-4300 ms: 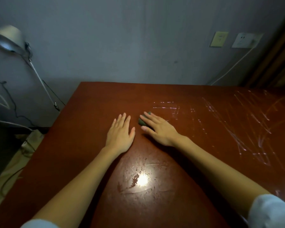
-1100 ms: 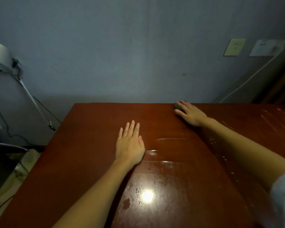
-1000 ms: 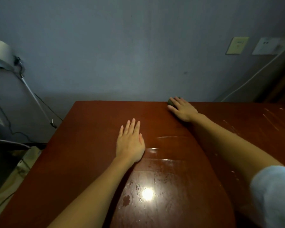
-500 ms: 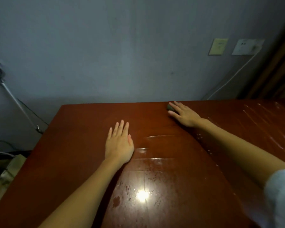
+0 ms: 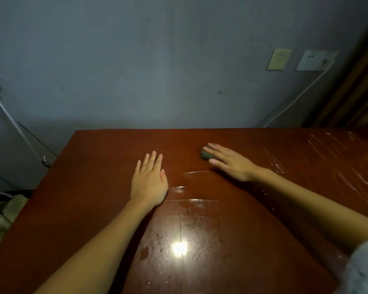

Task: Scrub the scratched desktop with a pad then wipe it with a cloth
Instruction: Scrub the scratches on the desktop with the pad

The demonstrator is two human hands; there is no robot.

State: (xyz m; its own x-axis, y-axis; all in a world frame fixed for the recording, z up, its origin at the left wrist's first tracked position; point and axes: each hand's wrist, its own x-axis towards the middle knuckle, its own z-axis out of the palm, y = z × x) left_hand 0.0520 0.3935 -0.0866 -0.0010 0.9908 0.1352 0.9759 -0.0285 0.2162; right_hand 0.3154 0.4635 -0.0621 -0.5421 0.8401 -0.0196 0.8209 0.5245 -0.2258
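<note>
Right hand flat on pad; left hand flat on desktop.

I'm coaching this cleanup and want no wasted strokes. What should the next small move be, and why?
Probably slide the pad rightward under the right hand, toward the white scratches on the right side of the desktop. The hand lies flat on the pad, the wood around it shows no marks, and the left hand rests flat beside.
</note>
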